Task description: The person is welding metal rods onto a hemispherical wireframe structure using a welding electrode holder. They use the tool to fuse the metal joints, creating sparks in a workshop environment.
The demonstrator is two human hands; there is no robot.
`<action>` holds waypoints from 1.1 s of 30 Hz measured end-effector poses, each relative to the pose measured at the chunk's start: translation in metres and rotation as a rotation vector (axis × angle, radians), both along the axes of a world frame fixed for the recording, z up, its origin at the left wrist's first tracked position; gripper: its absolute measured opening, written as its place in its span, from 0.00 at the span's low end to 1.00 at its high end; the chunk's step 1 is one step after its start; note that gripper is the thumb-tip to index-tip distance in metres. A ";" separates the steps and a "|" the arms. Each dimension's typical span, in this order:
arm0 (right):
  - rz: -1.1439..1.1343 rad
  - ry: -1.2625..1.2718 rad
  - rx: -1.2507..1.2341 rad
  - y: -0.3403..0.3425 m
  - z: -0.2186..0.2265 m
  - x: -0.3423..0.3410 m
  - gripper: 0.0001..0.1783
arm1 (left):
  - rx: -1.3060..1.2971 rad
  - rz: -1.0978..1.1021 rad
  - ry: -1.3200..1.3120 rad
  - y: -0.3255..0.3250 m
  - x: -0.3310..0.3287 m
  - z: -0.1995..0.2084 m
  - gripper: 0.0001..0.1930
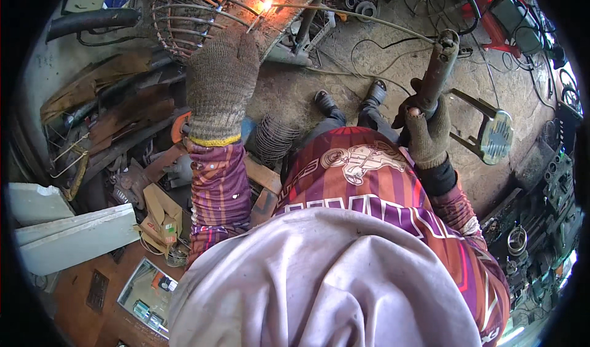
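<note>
At the top, a rounded cage of bent metal wires [178, 16] lies on a rusty metal work surface [295, 18]. My left hand [222, 79], in a grey-brown knit glove, is closed at the cage's near edge; its fingertips curl out of sight. In my right hand [429, 129], gloved with the thumb tip bare, is a welding electrode holder [441, 61]. A long thin welding rod [362, 19] runs leftward from the holder. Its far tip meets the cage's right side in a bright arc [267, 4] with sparks.
Cables [381, 58] trail over the concrete floor. A metal stand [491, 132] is right of my right hand. Coiled wire [273, 139], a cardboard box [161, 218] and white boards [80, 236] lie lower left. A red stool [491, 24] stands upper right; tools [553, 187] line the right side.
</note>
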State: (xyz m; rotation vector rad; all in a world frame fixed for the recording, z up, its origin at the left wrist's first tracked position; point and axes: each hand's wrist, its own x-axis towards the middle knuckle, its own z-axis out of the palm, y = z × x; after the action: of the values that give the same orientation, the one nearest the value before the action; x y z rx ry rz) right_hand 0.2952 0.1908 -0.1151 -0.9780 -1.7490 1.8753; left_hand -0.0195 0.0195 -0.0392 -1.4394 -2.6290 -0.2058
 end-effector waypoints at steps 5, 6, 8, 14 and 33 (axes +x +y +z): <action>0.005 0.001 0.015 0.001 -0.005 0.002 0.40 | 0.016 0.111 -0.082 0.004 0.006 0.005 0.15; 0.005 0.002 0.015 0.001 -0.004 0.002 0.40 | 0.016 0.112 -0.081 0.004 0.006 0.005 0.15; 0.013 -0.012 0.006 0.002 -0.004 0.002 0.41 | 0.080 0.083 -0.081 0.005 0.006 0.005 0.14; -0.028 0.142 -0.218 -0.001 -0.002 -0.006 0.35 | -0.071 -0.156 0.086 -0.002 -0.001 0.004 0.12; -0.091 0.149 -0.078 0.001 0.005 -0.001 0.36 | 0.073 0.085 -0.090 0.006 0.006 0.008 0.13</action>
State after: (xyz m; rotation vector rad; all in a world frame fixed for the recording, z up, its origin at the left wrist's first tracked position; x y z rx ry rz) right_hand 0.2946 0.1914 -0.1103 -0.9051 -1.5321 1.9186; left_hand -0.0136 0.0252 -0.0309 -1.3227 -2.7162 -0.3618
